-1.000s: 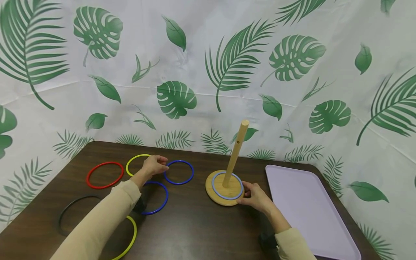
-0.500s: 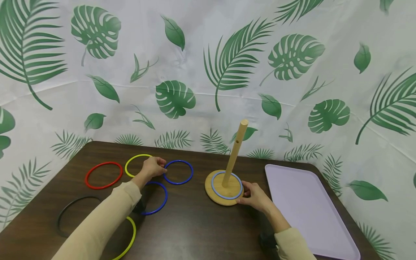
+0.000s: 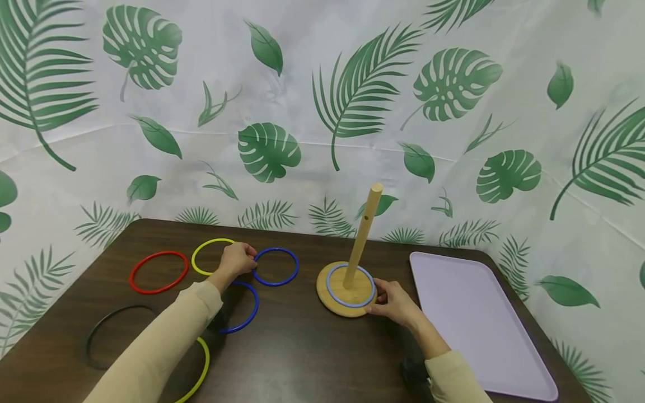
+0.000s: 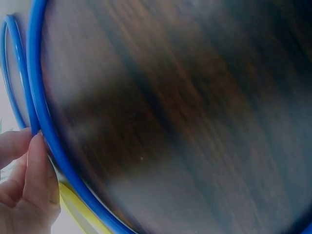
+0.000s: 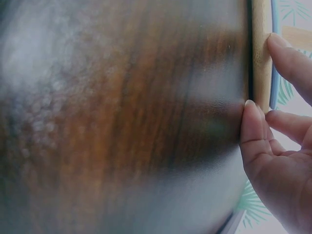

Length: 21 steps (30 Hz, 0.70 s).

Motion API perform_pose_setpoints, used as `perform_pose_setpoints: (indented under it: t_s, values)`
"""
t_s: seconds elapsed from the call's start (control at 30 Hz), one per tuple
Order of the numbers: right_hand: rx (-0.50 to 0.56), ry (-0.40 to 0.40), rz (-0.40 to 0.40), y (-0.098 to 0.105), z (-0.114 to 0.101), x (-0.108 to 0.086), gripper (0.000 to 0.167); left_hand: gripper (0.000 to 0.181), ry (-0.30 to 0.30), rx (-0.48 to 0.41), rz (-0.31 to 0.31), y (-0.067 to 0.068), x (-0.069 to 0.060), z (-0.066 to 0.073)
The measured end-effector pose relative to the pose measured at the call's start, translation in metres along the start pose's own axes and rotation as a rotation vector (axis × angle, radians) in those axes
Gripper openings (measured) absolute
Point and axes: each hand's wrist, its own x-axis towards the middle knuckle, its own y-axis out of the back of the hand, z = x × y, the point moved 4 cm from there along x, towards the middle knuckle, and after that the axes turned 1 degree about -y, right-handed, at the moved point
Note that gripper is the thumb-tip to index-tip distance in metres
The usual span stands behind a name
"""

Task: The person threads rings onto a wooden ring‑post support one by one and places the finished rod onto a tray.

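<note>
In the head view my left hand [image 3: 238,260] reaches to the left edge of the far blue ring [image 3: 275,284]. The left wrist view shows its thumb and fingertips pinching that blue ring [image 4: 20,56], beside a nearer blue ring [image 4: 56,146]. A round wooden base [image 3: 328,299] carries an upright peg [image 3: 364,229], with a light blue ring [image 3: 351,305] lying around the peg's foot. My right hand [image 3: 396,304] grips the base's right edge; in the right wrist view its fingers [image 5: 254,126] are at the wooden rim [image 5: 261,63].
On the left of the dark table [image 3: 302,358] lie a red ring [image 3: 132,278], a black ring [image 3: 89,341], a far yellow ring [image 3: 194,260], a near yellow ring [image 3: 206,364] and the nearer blue ring [image 3: 257,305]. A lilac tray [image 3: 478,319] is at the right.
My left fingertips have drawn slightly closer together at the far blue ring. My right hand keeps its place at the wooden base, and the rings lie where they were.
</note>
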Motion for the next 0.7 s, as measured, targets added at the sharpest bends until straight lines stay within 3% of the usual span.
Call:
perform_pose_setpoints:
  t_s: [0.4,0.7]
  values:
    - [0.004,-0.054,0.019,-0.0008,0.0022,-0.0002,0.071,0.011,0.05,0.018,-0.008,-0.0006,0.0027,0.0005]
    - [-0.013,-0.105,0.029,-0.0004,0.0018,-0.0032,0.072,0.013,0.062,0.028,-0.046,-0.0016,0.0033,0.0008]
